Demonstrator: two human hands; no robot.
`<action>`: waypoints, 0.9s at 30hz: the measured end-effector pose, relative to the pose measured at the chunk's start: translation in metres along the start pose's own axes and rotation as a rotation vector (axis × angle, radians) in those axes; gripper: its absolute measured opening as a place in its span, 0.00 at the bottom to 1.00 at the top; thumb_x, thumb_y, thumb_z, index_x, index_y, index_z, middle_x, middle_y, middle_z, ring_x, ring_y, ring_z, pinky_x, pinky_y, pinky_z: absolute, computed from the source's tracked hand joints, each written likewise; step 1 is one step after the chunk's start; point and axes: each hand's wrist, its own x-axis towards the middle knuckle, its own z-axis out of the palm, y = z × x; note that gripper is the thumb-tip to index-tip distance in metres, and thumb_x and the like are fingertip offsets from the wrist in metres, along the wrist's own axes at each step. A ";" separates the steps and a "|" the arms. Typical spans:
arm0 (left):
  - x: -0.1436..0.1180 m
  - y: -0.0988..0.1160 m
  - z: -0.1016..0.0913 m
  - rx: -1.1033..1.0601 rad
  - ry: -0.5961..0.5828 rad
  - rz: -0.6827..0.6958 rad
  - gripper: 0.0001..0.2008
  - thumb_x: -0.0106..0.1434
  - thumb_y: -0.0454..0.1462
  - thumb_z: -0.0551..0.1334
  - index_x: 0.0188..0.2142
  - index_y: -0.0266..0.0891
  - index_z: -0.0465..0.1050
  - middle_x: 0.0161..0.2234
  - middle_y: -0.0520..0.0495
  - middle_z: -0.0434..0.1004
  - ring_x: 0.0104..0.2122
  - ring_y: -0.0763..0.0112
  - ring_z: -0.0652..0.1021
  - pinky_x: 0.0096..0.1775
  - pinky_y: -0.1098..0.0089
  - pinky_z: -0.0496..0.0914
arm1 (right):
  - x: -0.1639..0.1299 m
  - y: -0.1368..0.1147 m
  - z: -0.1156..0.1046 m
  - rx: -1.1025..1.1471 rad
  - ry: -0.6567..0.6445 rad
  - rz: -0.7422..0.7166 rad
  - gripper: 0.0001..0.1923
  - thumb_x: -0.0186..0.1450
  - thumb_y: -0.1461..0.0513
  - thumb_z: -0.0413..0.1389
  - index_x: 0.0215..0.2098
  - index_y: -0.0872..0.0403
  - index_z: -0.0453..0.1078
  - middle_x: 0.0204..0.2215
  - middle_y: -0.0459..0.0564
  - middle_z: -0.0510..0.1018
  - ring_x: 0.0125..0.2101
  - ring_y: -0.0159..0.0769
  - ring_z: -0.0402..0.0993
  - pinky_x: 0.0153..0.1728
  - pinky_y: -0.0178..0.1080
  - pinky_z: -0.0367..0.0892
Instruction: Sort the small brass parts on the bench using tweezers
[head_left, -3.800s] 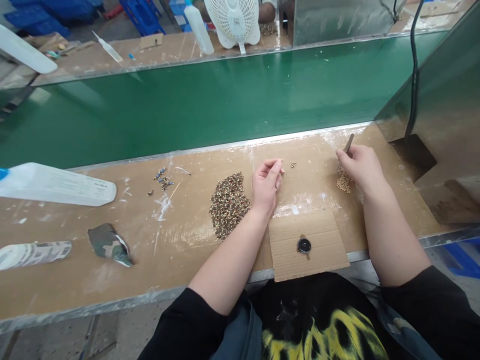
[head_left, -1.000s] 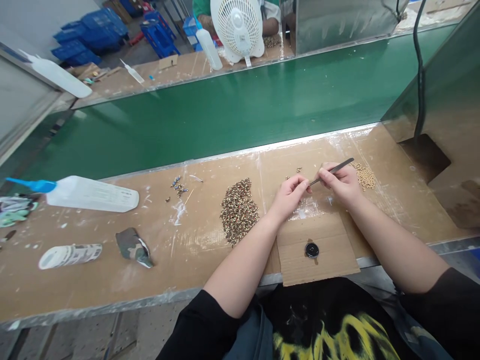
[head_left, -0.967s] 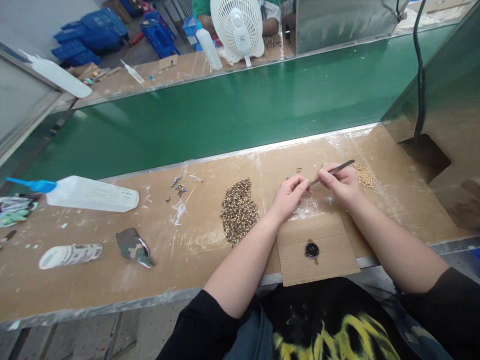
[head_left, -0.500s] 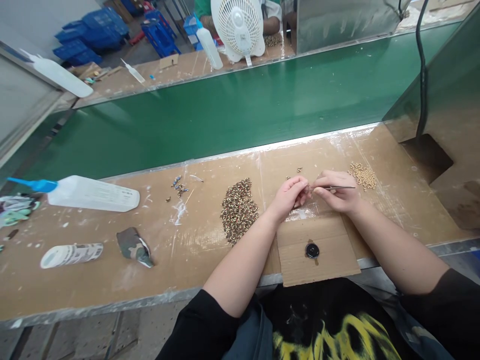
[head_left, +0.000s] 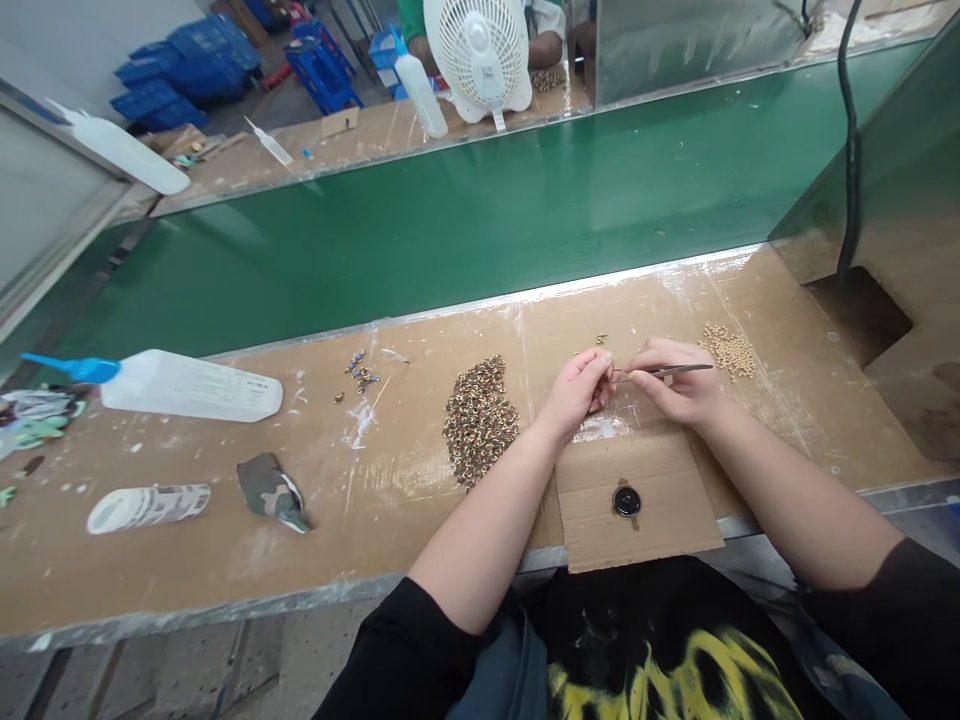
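Note:
My right hand [head_left: 679, 382] is closed around slim dark tweezers [head_left: 681, 369], whose tip points left at my other hand. My left hand [head_left: 576, 395] pinches with thumb and forefinger; what sits between them is too small to make out. Left of my hands spreads a heap of small brass-coloured ring-like pieces [head_left: 480, 420]. Beyond my right hand lies a smaller pile of tiny gold beads [head_left: 729, 352]. Close to my body, a small round black dish [head_left: 627, 501] rests on a cardboard sheet [head_left: 675, 485]. A few loose pieces [head_left: 601, 339] lie just past my fingers.
A green conveyor belt [head_left: 420, 230] runs behind the worktable. On the left lie a large blue-tipped bottle [head_left: 195, 388], a white cylinder [head_left: 150, 508], a camouflage cloth [head_left: 271, 490] and several small bits [head_left: 361, 374]. Across the belt, a white fan [head_left: 480, 55] partly hides a person.
A small gap has opened between my hands, and the tweezers' tip now shows next to my left fingertips. The whole view has shifted slightly; the piles look the same.

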 end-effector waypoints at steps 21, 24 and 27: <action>-0.002 -0.004 0.003 -0.003 0.003 0.019 0.27 0.63 0.60 0.68 0.31 0.41 0.66 0.19 0.59 0.58 0.16 0.80 0.59 0.19 0.75 0.52 | -0.005 0.008 0.011 0.150 -0.198 0.107 0.06 0.74 0.61 0.61 0.41 0.52 0.80 0.33 0.49 0.85 0.33 0.36 0.82 0.37 0.39 0.75; -0.001 -0.006 0.003 -0.007 -0.005 0.024 0.26 0.64 0.60 0.68 0.31 0.41 0.65 0.19 0.59 0.58 0.16 0.80 0.59 0.19 0.75 0.53 | -0.004 0.008 0.011 0.171 -0.200 0.126 0.06 0.75 0.61 0.60 0.41 0.52 0.80 0.32 0.49 0.85 0.32 0.36 0.82 0.37 0.39 0.76; 0.001 -0.007 0.002 -0.004 -0.006 0.030 0.26 0.65 0.59 0.67 0.31 0.41 0.65 0.19 0.59 0.58 0.16 0.80 0.60 0.19 0.75 0.54 | -0.003 0.008 0.011 0.163 -0.195 0.114 0.06 0.75 0.61 0.60 0.40 0.52 0.79 0.32 0.48 0.85 0.32 0.35 0.82 0.36 0.39 0.76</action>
